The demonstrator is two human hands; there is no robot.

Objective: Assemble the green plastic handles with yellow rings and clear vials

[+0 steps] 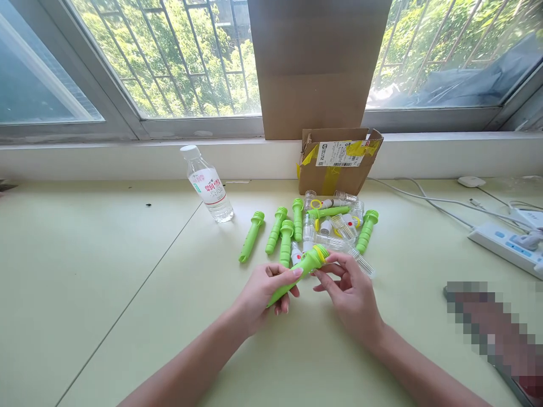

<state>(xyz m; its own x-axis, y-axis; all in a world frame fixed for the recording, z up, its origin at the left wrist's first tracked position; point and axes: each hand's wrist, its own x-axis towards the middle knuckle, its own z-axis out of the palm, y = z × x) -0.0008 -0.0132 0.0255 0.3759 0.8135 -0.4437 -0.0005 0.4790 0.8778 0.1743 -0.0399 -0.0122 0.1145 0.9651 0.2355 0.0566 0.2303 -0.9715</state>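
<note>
My left hand (265, 291) is wrapped round a green plastic tube (297, 272), which tilts up to the right. A yellow ring (319, 253) sits around the tube's threaded end. The fingers of my right hand (350, 288) are bent together at that end, touching the ring or the tube's rim; whether they grip it is hard to tell. Just beyond my hands lie several more green tubes (252, 236), clear plastic cylinders (333, 243), small white parts (326, 227) and other yellow rings (316, 204).
A clear bottle (210, 189) with a white cap stands at the back left. Behind the parts is an open cardboard box (328, 172). Cables and a white power strip (504, 249) lie at the right, with a blurred-out object (496, 339) nearer the front.
</note>
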